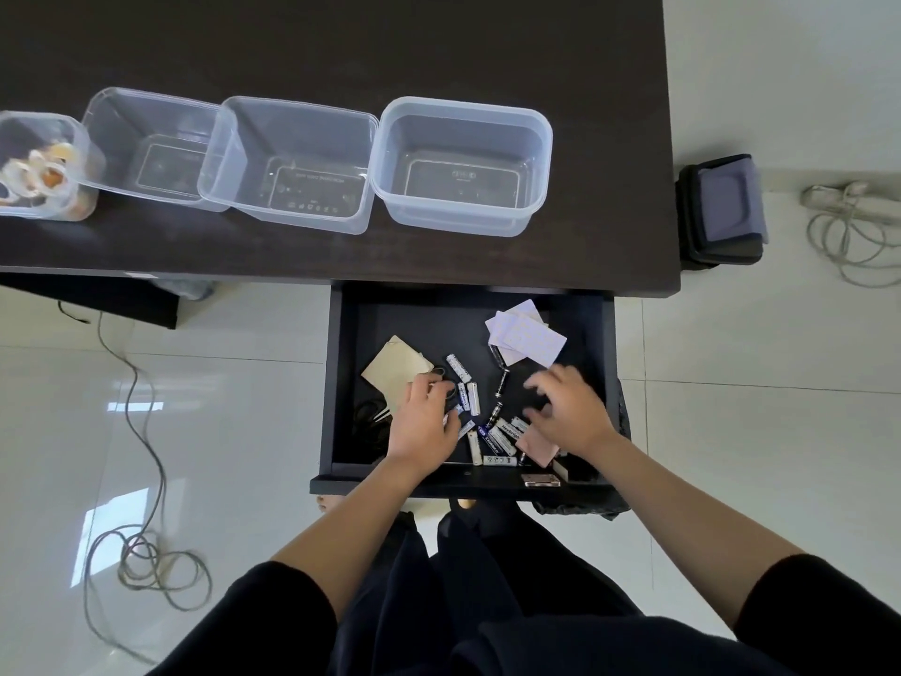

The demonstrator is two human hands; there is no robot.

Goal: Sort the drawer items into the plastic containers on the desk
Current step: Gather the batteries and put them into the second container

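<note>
Both hands (492, 412) reach among batteries (487, 431) lying variously angled in drawer (341, 383).

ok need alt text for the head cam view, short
Seen from above, a person's left hand and right hand reach into an open dark drawer holding batteries, white cards and brown paper. On the desk above, four clear plastic containers stand in a row, the leftmost already holding items.
</note>
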